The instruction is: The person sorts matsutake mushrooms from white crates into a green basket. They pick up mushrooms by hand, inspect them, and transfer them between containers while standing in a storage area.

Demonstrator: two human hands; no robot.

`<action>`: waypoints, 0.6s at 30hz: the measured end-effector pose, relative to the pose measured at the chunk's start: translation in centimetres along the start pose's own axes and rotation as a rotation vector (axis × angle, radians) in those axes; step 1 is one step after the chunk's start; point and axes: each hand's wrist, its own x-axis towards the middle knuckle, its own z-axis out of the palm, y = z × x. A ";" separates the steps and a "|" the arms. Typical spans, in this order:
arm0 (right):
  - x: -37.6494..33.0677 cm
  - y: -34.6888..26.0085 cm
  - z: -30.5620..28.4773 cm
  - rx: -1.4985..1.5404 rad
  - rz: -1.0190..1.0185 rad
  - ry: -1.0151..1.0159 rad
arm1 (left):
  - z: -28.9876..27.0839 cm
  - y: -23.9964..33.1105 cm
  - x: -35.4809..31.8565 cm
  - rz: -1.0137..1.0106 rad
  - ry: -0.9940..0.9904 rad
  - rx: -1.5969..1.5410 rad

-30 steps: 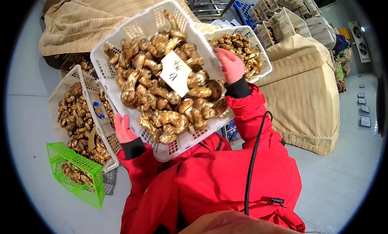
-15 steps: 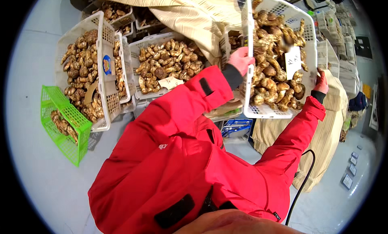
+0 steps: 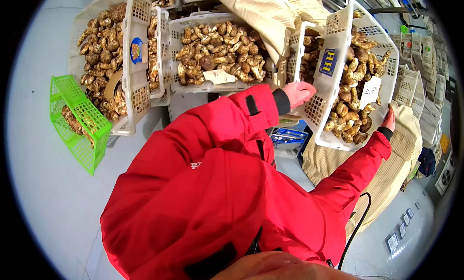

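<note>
A white perforated plastic crate (image 3: pixel 319 119) full of brown mushrooms (image 3: pixel 355 79) tilts to the right, its outer left wall in sight. My left hand (image 3: pixel 298 94) is closed with its fingertips at that wall's lower part; its grip there is partly hidden. My right hand (image 3: pixel 389 119) wraps the crate's right side near the front corner, most of its fingers out of sight. A white paper tag (image 3: pixel 370 92) lies on the mushrooms in it. Behind my left hand, another white crate (image 3: pixel 296 57) of mushrooms is partly covered.
More mushroom crates (image 3: pixel 169 48) stand at the left and centre. A green basket (image 3: pixel 77 118) holds a few mushrooms at far left. Striped beige cloth (image 3: pixel 270 19) drapes over crates behind; more cloth (image 3: pixel 386 159) lies at right. A black cable (image 3: pixel 357 227) hangs beside my right arm.
The held crate has tilted and shifted right, exposing its outer left wall. My left hand has moved from its top rim to lower on that wall. The view has shifted too.
</note>
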 end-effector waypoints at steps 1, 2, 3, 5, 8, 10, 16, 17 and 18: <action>0.4 -0.2 -0.1 0.194 0.184 0.033 | -0.8 -0.7 -1.2 -0.051 0.009 0.003; 0.6 0.9 -0.7 -0.064 -0.017 0.001 | -2.1 -1.5 -2.4 -0.093 0.036 0.008; 0.5 2.2 -1.9 -0.326 -0.218 -0.032 | -3.4 -2.7 -3.7 -0.137 0.057 0.012; 1.4 2.2 -1.2 0.176 0.188 0.097 | -8.0 -5.8 -5.9 -0.201 0.067 0.060; 1.9 0.7 0.2 0.012 0.246 0.186 | -13.5 -8.2 -10.5 -0.246 0.226 0.044; 2.4 1.6 0.0 0.007 0.214 0.196 | -18.8 -10.1 -12.5 -0.254 0.124 -0.222; 4.4 -0.4 3.0 -0.054 0.197 0.241 | -30.7 -13.2 -18.5 -0.103 0.305 -0.457; 5.3 1.9 -2.8 0.234 0.151 0.300 | -34.8 -16.1 -16.7 -0.162 -0.079 -0.760; 4.6 2.3 -3.1 -0.199 -0.054 0.239 | -33.8 -15.9 -17.5 -0.274 0.383 -0.431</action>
